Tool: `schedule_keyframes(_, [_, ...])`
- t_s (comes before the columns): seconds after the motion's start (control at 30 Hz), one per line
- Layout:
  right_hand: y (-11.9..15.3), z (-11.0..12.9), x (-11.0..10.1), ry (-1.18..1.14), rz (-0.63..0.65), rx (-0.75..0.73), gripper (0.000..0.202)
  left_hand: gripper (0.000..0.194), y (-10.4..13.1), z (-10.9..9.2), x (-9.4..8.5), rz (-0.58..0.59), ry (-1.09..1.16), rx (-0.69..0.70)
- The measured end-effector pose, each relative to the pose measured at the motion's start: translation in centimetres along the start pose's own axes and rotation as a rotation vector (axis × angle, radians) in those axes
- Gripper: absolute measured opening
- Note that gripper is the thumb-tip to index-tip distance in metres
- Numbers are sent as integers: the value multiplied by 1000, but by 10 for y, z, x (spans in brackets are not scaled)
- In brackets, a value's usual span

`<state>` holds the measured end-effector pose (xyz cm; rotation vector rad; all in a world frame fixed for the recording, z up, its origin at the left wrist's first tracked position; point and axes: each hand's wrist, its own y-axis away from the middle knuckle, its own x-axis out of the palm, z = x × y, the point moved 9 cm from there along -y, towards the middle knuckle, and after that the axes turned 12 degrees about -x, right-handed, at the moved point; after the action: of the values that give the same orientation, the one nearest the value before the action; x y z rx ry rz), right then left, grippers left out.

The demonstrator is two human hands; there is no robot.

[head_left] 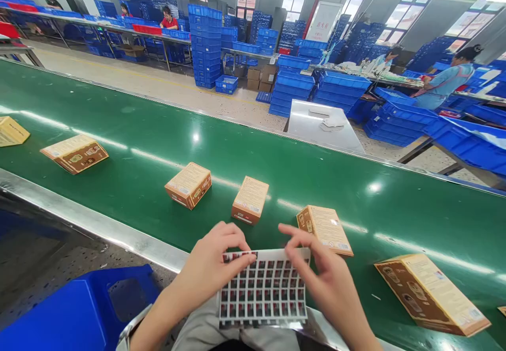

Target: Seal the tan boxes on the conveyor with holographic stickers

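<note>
A sheet of small stickers (pixel 263 288), pale with dark-and-red rectangles in rows, is held above my lap at the belt's near edge. My left hand (pixel 221 259) grips its upper left edge, thumb on the front. At the upper right corner, my right hand (pixel 320 266) has its thumb and a finger closed on the sheet, with the index finger stretched out. Whether a loose sticker is between those fingertips, I cannot tell. Just beyond the hands, a brown-and-cream box (pixel 250 198) and another printed box (pixel 326 227) lie on the green conveyor belt (pixel 213 145).
More boxes lie along the belt, including one at left (pixel 77 153) and a larger-looking one at right (pixel 432 293). A blue plastic stool (pixel 79 309) stands at lower left. Beyond the belt are a metal table (pixel 316 124), stacked blue crates (pixel 204 45) and several people seated at benches.
</note>
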<state>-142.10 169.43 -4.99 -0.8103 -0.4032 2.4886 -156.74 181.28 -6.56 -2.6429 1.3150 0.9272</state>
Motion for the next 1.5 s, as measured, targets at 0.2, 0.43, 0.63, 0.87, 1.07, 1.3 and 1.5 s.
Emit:
schedule_keyframes(0.2, [-47,-84,20,-610,-244,404,36,11,-29,-3,-6,102,-61,185])
schedule_keyframes(0.43, [-70,-101,30,-579,-214,423,31,9,-36,-5,18,200,-110,195])
schedule_keyframes(0.63, [-59,-109,20,-515,-328,505,31,12,-36,-10,32,288,-116,247])
schedule_keyframes(0.87, [-50,-111,5,-436,-331,517,35,13,-39,-15,47,325,-161,291])
schedule_keyframes(1.07, [-45,-120,-12,-308,-334,497,40,11,-39,-24,61,318,-153,325])
schedule_keyframes(1.3, [-40,-121,-36,-52,-329,445,34,10,-40,-35,78,315,-206,361])
schedule_keyframes(1.5, [-46,-135,-69,76,-297,510,34,9,-41,-47,87,309,-249,361])
